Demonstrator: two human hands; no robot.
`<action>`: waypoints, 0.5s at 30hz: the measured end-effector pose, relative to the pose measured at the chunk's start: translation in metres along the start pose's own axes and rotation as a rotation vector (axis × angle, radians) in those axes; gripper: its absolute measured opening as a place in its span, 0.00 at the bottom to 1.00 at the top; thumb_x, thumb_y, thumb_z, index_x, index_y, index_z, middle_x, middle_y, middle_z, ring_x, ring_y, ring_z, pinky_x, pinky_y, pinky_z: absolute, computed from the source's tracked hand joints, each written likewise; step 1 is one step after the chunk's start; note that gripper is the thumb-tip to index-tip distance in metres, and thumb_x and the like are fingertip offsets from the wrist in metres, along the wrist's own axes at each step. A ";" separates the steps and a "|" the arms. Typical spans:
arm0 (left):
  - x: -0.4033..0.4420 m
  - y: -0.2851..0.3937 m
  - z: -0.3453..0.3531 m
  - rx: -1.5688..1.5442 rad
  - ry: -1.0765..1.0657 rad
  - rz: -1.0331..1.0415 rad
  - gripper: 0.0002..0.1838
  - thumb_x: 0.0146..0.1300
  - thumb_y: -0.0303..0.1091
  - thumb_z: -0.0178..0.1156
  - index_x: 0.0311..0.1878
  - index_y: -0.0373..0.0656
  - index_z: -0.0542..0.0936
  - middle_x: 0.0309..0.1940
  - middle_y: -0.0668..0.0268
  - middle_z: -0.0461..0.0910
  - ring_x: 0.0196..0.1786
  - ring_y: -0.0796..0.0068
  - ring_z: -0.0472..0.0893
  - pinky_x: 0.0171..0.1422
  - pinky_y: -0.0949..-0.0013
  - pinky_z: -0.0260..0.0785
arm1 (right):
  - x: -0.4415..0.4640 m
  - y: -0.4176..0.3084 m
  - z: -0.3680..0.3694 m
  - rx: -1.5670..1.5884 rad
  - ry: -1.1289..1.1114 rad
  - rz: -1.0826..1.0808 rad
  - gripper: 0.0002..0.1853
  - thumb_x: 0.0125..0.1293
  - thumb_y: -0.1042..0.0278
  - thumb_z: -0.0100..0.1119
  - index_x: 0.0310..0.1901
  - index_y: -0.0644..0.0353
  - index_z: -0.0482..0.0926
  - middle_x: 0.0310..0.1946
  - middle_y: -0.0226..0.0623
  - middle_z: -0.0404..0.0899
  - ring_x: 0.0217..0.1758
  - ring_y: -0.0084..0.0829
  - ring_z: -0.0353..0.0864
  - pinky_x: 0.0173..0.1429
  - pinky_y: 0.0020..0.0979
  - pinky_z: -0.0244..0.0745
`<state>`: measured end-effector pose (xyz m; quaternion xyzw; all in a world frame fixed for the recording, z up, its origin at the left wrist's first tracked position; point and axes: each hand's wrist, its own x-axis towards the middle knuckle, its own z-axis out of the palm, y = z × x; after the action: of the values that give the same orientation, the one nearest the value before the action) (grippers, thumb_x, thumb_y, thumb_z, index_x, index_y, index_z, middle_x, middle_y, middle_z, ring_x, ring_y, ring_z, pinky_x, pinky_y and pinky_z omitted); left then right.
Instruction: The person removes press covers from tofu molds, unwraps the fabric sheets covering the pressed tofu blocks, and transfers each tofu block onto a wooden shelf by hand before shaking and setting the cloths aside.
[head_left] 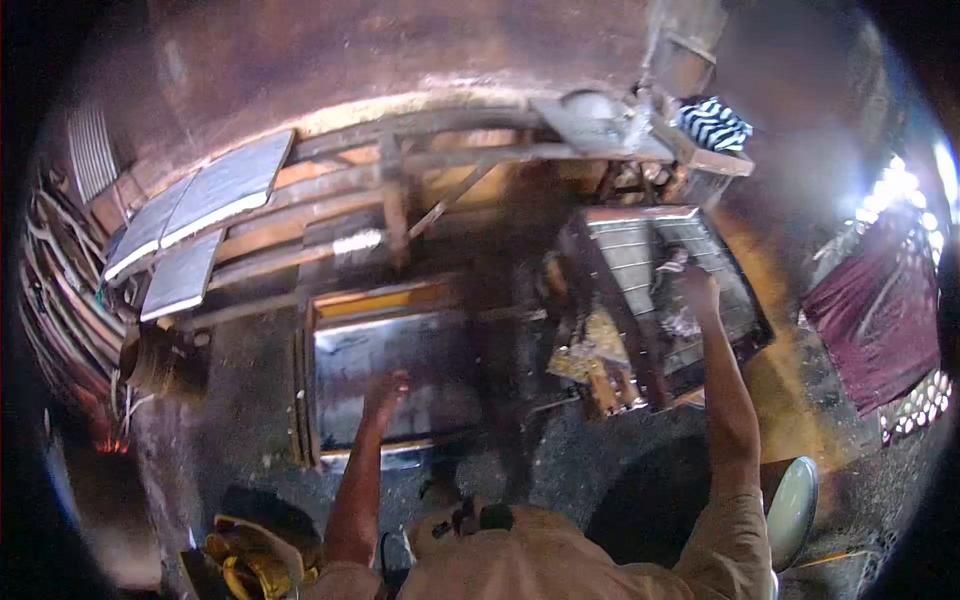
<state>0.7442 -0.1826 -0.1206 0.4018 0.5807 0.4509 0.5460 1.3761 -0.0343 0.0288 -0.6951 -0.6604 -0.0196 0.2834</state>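
My right hand [698, 290] reaches over a dark-framed box [625, 255] with a pale gridded top, at the right of centre. Its fingers are round a small light and dark item, too blurred to name. Left of centre, my left hand [388, 388] hovers over a shiny flat panel [365, 360] in a wooden frame, its fingers drawn together; anything in them is too small to tell. Yellowish crumpled material [590, 352] lies against the box's left side.
A wooden bench frame [395, 190] runs along the wall, with grey boards [225, 190] leaning at its left. Sticks [70, 290] are stacked far left above glowing embers [112, 445]. Dark red cloth [880, 310] hangs right. A round-rimmed vessel [793, 510] stands at lower right.
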 end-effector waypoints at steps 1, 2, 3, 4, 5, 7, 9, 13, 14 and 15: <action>0.004 -0.016 -0.033 0.193 0.091 -0.107 0.15 0.62 0.42 0.53 0.45 0.42 0.76 0.41 0.66 0.78 0.41 0.74 0.79 0.42 0.64 0.72 | -0.010 -0.034 0.023 -0.035 0.061 -0.045 0.11 0.50 0.70 0.54 0.36 0.59 0.78 0.29 0.44 0.79 0.36 0.42 0.81 0.41 0.35 0.73; 0.015 -0.051 -0.068 0.325 0.176 -0.151 0.15 0.62 0.43 0.53 0.45 0.43 0.76 0.41 0.64 0.78 0.41 0.71 0.79 0.42 0.63 0.72 | -0.018 -0.076 0.050 -0.059 0.120 -0.102 0.09 0.52 0.71 0.53 0.35 0.59 0.78 0.28 0.44 0.79 0.36 0.42 0.80 0.41 0.35 0.73; 0.028 -0.102 -0.107 0.424 0.251 -0.163 0.16 0.61 0.44 0.53 0.44 0.43 0.76 0.41 0.63 0.78 0.41 0.68 0.78 0.43 0.62 0.71 | -0.031 -0.115 0.080 0.021 0.025 0.005 0.09 0.53 0.71 0.51 0.36 0.58 0.78 0.28 0.43 0.79 0.34 0.42 0.80 0.38 0.35 0.73; 0.035 -0.159 -0.150 0.519 0.321 -0.151 0.16 0.60 0.45 0.53 0.44 0.43 0.76 0.42 0.61 0.78 0.41 0.66 0.78 0.44 0.61 0.71 | -0.052 -0.112 0.145 0.300 -0.004 -0.009 0.08 0.56 0.69 0.52 0.36 0.59 0.78 0.27 0.43 0.78 0.31 0.41 0.78 0.36 0.34 0.72; 0.038 -0.218 -0.194 0.643 0.374 -0.134 0.17 0.59 0.46 0.53 0.43 0.44 0.77 0.42 0.60 0.77 0.41 0.63 0.78 0.44 0.60 0.71 | -0.080 -0.150 0.168 0.116 -0.155 -0.036 0.10 0.59 0.63 0.51 0.37 0.59 0.77 0.28 0.44 0.77 0.31 0.41 0.77 0.34 0.34 0.71; 0.027 -0.272 -0.245 0.979 0.416 -0.295 0.20 0.54 0.50 0.54 0.42 0.45 0.78 0.43 0.52 0.77 0.43 0.51 0.76 0.48 0.54 0.68 | -0.163 -0.135 0.299 0.226 -0.259 -0.012 0.10 0.50 0.64 0.58 0.32 0.58 0.72 0.21 0.35 0.71 0.21 0.31 0.69 0.27 0.33 0.65; -0.005 -0.267 -0.260 0.932 0.502 -0.524 0.24 0.53 0.53 0.55 0.44 0.44 0.77 0.42 0.51 0.77 0.43 0.52 0.77 0.47 0.54 0.68 | -0.291 -0.099 0.392 0.996 -0.551 0.385 0.18 0.57 0.56 0.58 0.44 0.58 0.71 0.37 0.38 0.76 0.38 0.36 0.76 0.38 0.38 0.73; -0.043 -0.314 -0.290 0.543 0.545 -0.832 0.38 0.48 0.59 0.59 0.57 0.40 0.69 0.43 0.52 0.76 0.45 0.56 0.77 0.47 0.53 0.67 | -0.424 -0.088 0.471 1.287 -0.526 -0.019 0.28 0.63 0.54 0.51 0.62 0.56 0.60 0.61 0.39 0.63 0.69 0.37 0.52 0.68 0.47 0.47; -0.047 -0.287 -0.282 0.356 0.493 -0.967 0.41 0.48 0.59 0.60 0.59 0.40 0.66 0.46 0.51 0.75 0.48 0.58 0.75 0.47 0.52 0.67 | -0.443 -0.089 0.482 1.460 -0.415 -0.369 0.28 0.64 0.54 0.50 0.62 0.57 0.60 0.62 0.38 0.63 0.70 0.36 0.49 0.69 0.47 0.44; -0.046 -0.294 -0.281 0.358 0.494 -0.969 0.41 0.48 0.59 0.60 0.59 0.40 0.66 0.46 0.51 0.75 0.48 0.58 0.75 0.47 0.52 0.67 | -0.453 -0.084 0.494 1.360 -0.446 -0.054 0.25 0.64 0.54 0.50 0.60 0.57 0.62 0.59 0.38 0.64 0.67 0.37 0.53 0.67 0.46 0.47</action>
<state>0.4752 -0.3301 -0.3922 0.0587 0.8762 0.1242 0.4619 1.0687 -0.2404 -0.5362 -0.3353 -0.5856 0.5318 0.5117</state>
